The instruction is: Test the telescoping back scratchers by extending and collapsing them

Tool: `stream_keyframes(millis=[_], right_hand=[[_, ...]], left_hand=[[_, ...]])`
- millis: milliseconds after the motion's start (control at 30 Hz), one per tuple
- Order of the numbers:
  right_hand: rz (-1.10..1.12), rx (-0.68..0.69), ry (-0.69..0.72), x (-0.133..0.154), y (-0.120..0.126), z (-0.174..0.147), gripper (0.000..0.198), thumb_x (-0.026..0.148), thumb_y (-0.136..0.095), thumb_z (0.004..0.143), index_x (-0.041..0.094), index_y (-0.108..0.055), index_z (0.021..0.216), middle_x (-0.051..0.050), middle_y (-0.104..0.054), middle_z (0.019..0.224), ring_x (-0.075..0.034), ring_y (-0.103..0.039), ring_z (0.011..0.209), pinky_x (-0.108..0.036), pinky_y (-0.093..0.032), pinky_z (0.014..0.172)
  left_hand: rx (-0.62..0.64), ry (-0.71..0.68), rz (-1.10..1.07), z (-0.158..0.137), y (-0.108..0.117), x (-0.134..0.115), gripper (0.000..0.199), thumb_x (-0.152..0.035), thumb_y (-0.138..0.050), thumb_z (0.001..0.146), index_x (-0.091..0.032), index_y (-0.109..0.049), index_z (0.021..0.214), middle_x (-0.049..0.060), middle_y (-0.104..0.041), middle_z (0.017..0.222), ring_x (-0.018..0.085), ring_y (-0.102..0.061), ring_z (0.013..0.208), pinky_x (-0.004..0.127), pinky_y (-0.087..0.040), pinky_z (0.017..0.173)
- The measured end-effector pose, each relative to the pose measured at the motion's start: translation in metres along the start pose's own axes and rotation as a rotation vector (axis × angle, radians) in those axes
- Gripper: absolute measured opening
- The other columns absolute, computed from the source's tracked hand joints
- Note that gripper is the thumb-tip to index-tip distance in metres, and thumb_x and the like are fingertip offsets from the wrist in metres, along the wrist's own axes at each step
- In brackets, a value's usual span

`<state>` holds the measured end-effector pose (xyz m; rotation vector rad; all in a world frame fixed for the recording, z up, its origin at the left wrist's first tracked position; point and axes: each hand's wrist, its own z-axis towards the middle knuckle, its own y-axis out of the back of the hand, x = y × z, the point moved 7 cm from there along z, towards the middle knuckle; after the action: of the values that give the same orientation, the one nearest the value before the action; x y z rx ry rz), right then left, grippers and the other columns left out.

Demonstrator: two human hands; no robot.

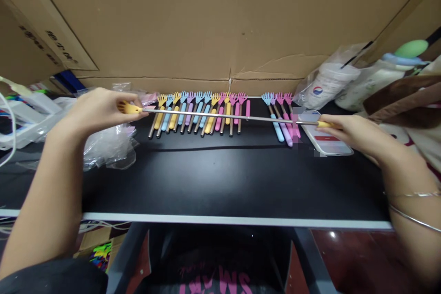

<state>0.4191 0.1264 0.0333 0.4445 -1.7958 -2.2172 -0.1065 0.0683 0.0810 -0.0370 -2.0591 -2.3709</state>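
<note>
Cardboard sheeting [193, 18] walls off the back of our black tabletop [220, 179], the largest things in view; against its foot lies a long row of small back scratchers [200, 112] with yellow, blue and pink claw heads, and a shorter group of scratchers [282, 117] lies apart to the right, beside a phone [325, 140]. Between our hands we hold one extended yellow scratcher [227, 117] level above the table, in front of the row; our left hand [99, 110] closes its fingers around the yellow claw head, and our right hand [354, 133] pinches the yellow handle end, so the thin telescopic rod spans the gap. To our mind the rod wants a straight, in-line push or pull, both grips firm near the ends and no bending, since the slim sections look apt to kink; we also judge it wise to keep it clear of the laid-out row. As for containers: a clear plastic bag [110, 147] lies crumpled under our left hand, contents not discernible; another clear bag [327, 80] at the right holds a white cup.
</note>
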Motion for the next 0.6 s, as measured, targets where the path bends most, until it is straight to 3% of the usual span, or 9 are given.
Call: stream_keyframes(millis=[100,200,333,600], right_hand=[[-0.021,0.07,-0.063,0.009,0.006,-0.001,0.035,0.053,-0.035,0.091,0.024,-0.049,0.077,-0.003,-0.056,0.063,-0.014,-0.047,0.052,-0.027,-0.028,0.053],[-0.109,-0.016,-0.108,0.018,0.024,-0.003,0.03,0.047,-0.033,0.092,0.024,-0.048,0.078,-0.004,-0.055,0.062,-0.016,-0.045,0.052,-0.028,-0.027,0.055],[-0.163,-0.064,-0.095,0.024,0.031,-0.004,0.023,0.039,-0.035,0.091,0.023,-0.046,0.079,-0.008,-0.062,0.072,-0.018,-0.05,0.062,-0.029,-0.028,0.059],[-0.344,0.082,-0.25,0.003,0.011,-0.002,0.018,0.031,-0.033,0.087,0.024,-0.05,0.085,-0.006,-0.068,0.082,-0.022,-0.06,0.078,-0.03,-0.024,0.063]], left_hand=[[-0.15,0.047,0.013,-0.004,0.013,0.001,0.037,-0.052,-0.054,0.08,-0.02,-0.064,0.095,-0.002,-0.057,0.07,0.014,-0.048,0.067,0.02,-0.026,0.059],[-0.215,0.046,-0.005,-0.004,0.015,0.0,0.035,-0.048,-0.054,0.079,-0.019,-0.063,0.096,-0.001,-0.056,0.07,0.014,-0.048,0.069,0.02,-0.027,0.059],[-0.224,0.026,0.005,-0.003,0.012,-0.007,0.036,-0.048,-0.051,0.081,-0.019,-0.063,0.099,-0.001,-0.06,0.077,0.014,-0.048,0.072,0.02,-0.027,0.059],[-0.242,-0.137,0.246,0.004,-0.006,-0.029,0.033,-0.042,-0.042,0.089,-0.022,-0.067,0.097,0.004,-0.067,0.095,0.021,-0.055,0.086,0.027,-0.026,0.058]])
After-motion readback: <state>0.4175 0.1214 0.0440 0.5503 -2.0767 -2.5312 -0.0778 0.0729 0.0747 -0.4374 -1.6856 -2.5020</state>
